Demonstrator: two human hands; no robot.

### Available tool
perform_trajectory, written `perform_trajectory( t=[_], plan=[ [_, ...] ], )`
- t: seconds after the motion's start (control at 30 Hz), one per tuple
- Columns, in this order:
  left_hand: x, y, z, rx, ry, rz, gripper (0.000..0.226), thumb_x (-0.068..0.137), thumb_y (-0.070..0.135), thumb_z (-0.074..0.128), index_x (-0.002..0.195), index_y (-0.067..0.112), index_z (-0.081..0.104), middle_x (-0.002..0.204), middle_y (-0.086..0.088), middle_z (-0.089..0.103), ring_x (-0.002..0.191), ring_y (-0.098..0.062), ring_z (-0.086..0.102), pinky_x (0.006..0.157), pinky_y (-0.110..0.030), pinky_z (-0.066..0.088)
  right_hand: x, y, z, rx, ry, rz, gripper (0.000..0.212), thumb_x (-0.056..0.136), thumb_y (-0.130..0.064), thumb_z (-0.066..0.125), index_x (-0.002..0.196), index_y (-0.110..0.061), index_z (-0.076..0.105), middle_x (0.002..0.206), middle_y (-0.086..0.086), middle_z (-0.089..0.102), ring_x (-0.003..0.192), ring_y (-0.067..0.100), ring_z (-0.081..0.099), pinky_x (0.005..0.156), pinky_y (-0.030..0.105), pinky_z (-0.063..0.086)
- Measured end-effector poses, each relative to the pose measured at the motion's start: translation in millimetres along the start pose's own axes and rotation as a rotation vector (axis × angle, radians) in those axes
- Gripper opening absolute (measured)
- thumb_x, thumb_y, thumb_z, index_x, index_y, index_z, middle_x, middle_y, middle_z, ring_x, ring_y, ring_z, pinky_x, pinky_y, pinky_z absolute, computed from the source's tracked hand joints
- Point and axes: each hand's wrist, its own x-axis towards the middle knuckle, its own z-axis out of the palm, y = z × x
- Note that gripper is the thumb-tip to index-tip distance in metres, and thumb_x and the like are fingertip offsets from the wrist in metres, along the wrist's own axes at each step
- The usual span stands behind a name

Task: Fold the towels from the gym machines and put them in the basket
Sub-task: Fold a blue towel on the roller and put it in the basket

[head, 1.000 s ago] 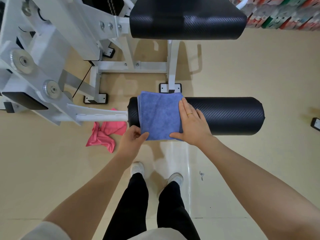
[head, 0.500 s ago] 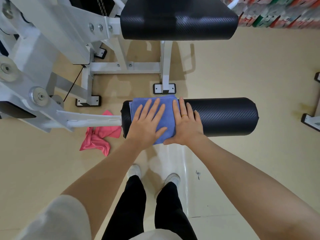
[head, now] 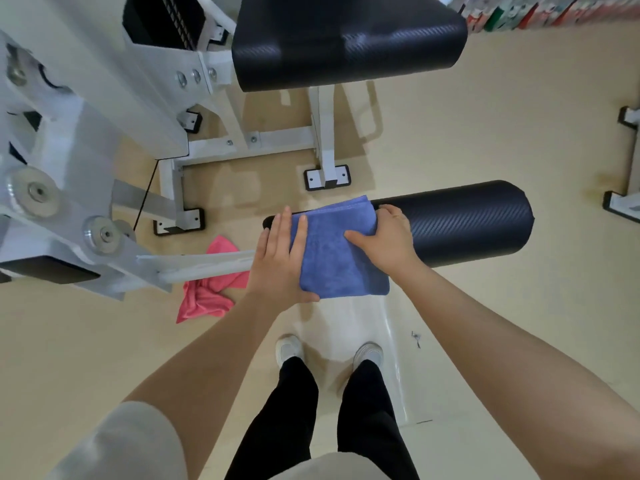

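A folded blue towel (head: 337, 251) lies over the left end of a black roller pad (head: 460, 223), its near edge hanging past the pad. My left hand (head: 277, 261) lies along the towel's left edge with straight fingers on top and the thumb tucked under the near corner. My right hand (head: 388, 237) grips the towel's right edge, thumb on top and fingers curled round the far corner. A crumpled pink towel (head: 207, 292) lies on the floor under the machine's arm. No basket is in view.
The white machine frame (head: 86, 140) fills the left, its arm (head: 197, 266) reaching to the roller. A black padded seat (head: 346, 39) sits behind. Another machine's feet (head: 623, 202) show at the right edge. My shoes (head: 329, 351) stand on beige floor.
My left hand slid from the towel's top to its left edge and took the near corner. My right hand went from lying flat to gripping the right edge. The view shifted slightly.
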Motion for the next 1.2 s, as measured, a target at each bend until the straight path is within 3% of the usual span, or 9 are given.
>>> perform_trajectory(
  t=[0.1,0.23,0.33,0.4,0.53,0.73,0.83,0.93,1.2],
  plan=[
    [-1,3,-6,-0.042,-0.049,-0.009,0.14,0.033,0.078,0.067,0.143,0.007,0.018,0.146,-0.031,0.029,0.133,-0.044,0.036,0.104,-0.053,0.033,-16,-2,-6,0.219,0.006,0.003,0.032,0.078,-0.029,0.067,0.098,-0.006,0.058,0.105,0.006,0.061,0.104,0.023,0.055,0.084,0.037,0.048],
    [8,11,-34,-0.318,-0.17,0.017,0.112,0.061,0.079,0.014,0.149,0.013,-0.001,0.158,-0.014,-0.005,0.146,-0.027,-0.004,0.119,-0.041,0.001,-51,-1,-29,0.735,-0.211,0.054,0.017,0.087,-0.017,0.061,0.104,-0.018,0.062,0.097,0.0,0.069,0.095,0.019,0.065,0.08,0.031,0.054],
    [12,34,-60,-0.803,-0.119,0.089,0.074,0.084,0.061,0.03,0.142,0.016,0.028,0.145,-0.004,0.038,0.136,-0.019,0.032,0.115,-0.037,0.026,-77,14,-52,1.064,-0.272,0.107,0.02,0.09,-0.015,0.056,0.108,-0.017,0.064,0.103,0.006,0.07,0.102,0.023,0.065,0.086,0.033,0.053],
    [8,60,-76,-1.121,-0.252,0.044,0.045,0.095,0.047,0.038,0.133,0.023,0.039,0.128,0.007,0.055,0.121,-0.007,0.051,0.098,-0.023,0.043,-97,31,-72,1.285,-0.286,0.148,0.034,0.085,-0.02,0.057,0.117,-0.011,0.061,0.111,0.012,0.067,0.106,0.027,0.064,0.089,0.036,0.053],
    [2,130,-91,-1.39,-0.629,-0.046,0.051,0.09,0.052,0.046,0.13,0.021,0.051,0.123,-0.002,0.064,0.112,-0.019,0.062,0.095,-0.037,0.048,-154,80,-110,1.613,-0.21,0.212,0.047,0.07,-0.024,0.071,0.114,-0.01,0.062,0.108,0.009,0.069,0.099,0.027,0.067,0.082,0.035,0.056],
    [-58,275,-77,-1.274,-0.834,0.116,0.037,0.097,0.041,0.039,0.123,0.022,0.057,0.119,0.001,0.067,0.108,-0.018,0.064,0.091,-0.036,0.052,-289,185,-134,1.904,0.167,0.124,0.065,0.049,-0.033,0.087,0.108,-0.014,0.067,0.102,0.007,0.07,0.093,0.025,0.068,0.078,0.035,0.056],
    [-108,353,-49,-1.099,-0.913,0.173,0.035,0.099,0.04,0.035,0.123,0.022,0.053,0.12,0.002,0.065,0.106,-0.018,0.064,0.096,-0.04,0.049,-382,244,-129,2.009,0.394,0.138,0.045,0.068,-0.033,0.072,0.11,-0.02,0.062,0.095,0.002,0.072,0.088,0.022,0.07,0.072,0.033,0.057],
    [-181,432,-20,-1.008,-0.991,0.243,0.029,0.1,0.033,0.032,0.114,0.021,0.055,0.105,0.003,0.066,0.092,-0.016,0.065,0.082,-0.035,0.052,-478,298,-120,2.03,0.554,0.235,0.036,0.082,-0.034,0.052,0.115,-0.021,0.059,0.101,0.001,0.071,0.093,0.021,0.069,0.075,0.033,0.056],
    [-384,619,38,-0.688,-1.289,0.63,0.028,0.101,0.029,0.031,0.106,0.018,0.056,0.099,0.002,0.066,0.084,-0.014,0.064,0.071,-0.027,0.05,-741,387,-78,1.786,0.992,0.519,0.032,0.089,-0.025,0.054,0.12,-0.024,0.057,0.112,0.0,0.065,0.101,0.022,0.063,0.077,0.034,0.053]
  ],
)
